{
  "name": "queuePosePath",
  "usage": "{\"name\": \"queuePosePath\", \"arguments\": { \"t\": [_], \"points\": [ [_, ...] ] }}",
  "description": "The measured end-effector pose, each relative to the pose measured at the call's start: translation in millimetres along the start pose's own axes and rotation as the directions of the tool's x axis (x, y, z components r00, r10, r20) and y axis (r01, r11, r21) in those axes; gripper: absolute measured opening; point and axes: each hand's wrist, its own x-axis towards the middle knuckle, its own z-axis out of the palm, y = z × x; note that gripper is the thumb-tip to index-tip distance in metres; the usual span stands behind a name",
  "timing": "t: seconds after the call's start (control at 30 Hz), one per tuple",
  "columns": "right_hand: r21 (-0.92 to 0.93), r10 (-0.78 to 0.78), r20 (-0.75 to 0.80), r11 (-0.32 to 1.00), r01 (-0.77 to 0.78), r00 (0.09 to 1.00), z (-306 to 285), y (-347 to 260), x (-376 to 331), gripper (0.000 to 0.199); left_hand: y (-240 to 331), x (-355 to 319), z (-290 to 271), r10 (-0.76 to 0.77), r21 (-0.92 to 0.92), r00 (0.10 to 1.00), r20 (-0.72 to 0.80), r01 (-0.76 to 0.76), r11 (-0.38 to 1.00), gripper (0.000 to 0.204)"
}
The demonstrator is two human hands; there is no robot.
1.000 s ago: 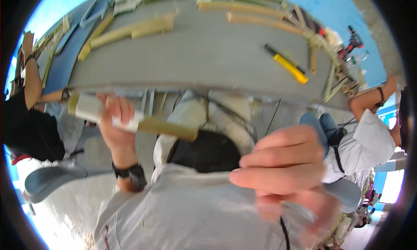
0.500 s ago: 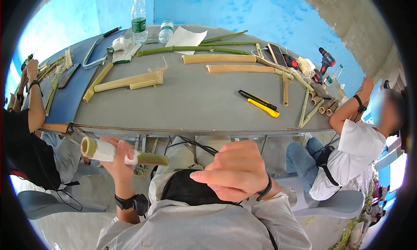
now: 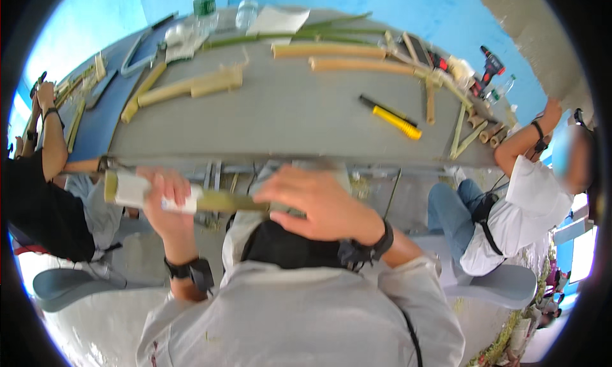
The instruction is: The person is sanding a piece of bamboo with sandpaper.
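In front of my body, below the table edge, my left hand (image 3: 167, 198) is closed round a bamboo tube (image 3: 233, 202) held level. A white wrapping (image 3: 131, 192) covers much of its left part, and a bare greenish length sticks out to the right. My right hand (image 3: 312, 204), somewhat blurred, is at the tube's right end, its fingers stretched out and the thumb apart. The tube's tip lies near the gap between fingers and thumb; whether they touch it I cannot tell. On the table ahead lies a yellow and black utility knife (image 3: 396, 123).
Split bamboo pieces (image 3: 191, 89) and longer strips (image 3: 331, 51) lie on the grey table (image 3: 255, 131). Behind are a hacksaw (image 3: 136, 58), white gloves (image 3: 183, 43), plastic bottles (image 3: 247, 14) and a cordless drill (image 3: 491, 66). A person sits on either side.
My right hand has moved left to the tube's end, its curled fingers now straightened. The tube has shifted slightly left and up in my left hand. The view has tilted downward.
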Motion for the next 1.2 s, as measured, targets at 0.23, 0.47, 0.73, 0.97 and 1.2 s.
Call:
{"name": "queuePosePath", "arguments": {
  "t": [0.23, 0.47, 0.73, 0.97, 1.2],
  "points": [
    [0.075, 0.267, 0.217, 0.954, -0.289, 0.939, 37, 18, -6, 0.048, 9, 11, 0, -0.120, -0.321, 0.991, -0.059, 0.095, 0.942, 0.018],
    [0.248, 0.278, 0.094, 0.924, -0.293, 0.956, 60, 19, 4, 0.042, -13, 7, 16, -0.204, -0.425, 0.978, -0.031, 0.172, 0.889, 0.016],
    [0.226, 0.387, 0.234, 0.870, -0.438, 0.892, 44, 23, -7, 0.035, 22, 23, -8, -0.098, -0.438, 0.995, -0.017, 0.081, 0.895, 0.020],
    [0.317, 0.254, 0.146, 0.904, -0.288, 0.956, 61, 18, 7, 0.034, -2, -8, 22, -0.261, -0.219, 0.964, 0.042, 0.264, 0.939, 0.018],
    [0.309, 0.344, 0.206, 0.865, -0.394, 0.916, 51, 28, 1, 0.034, 7, 10, -3, -0.082, -0.461, 0.996, -0.025, 0.061, 0.885, 0.014]
  ]
}}
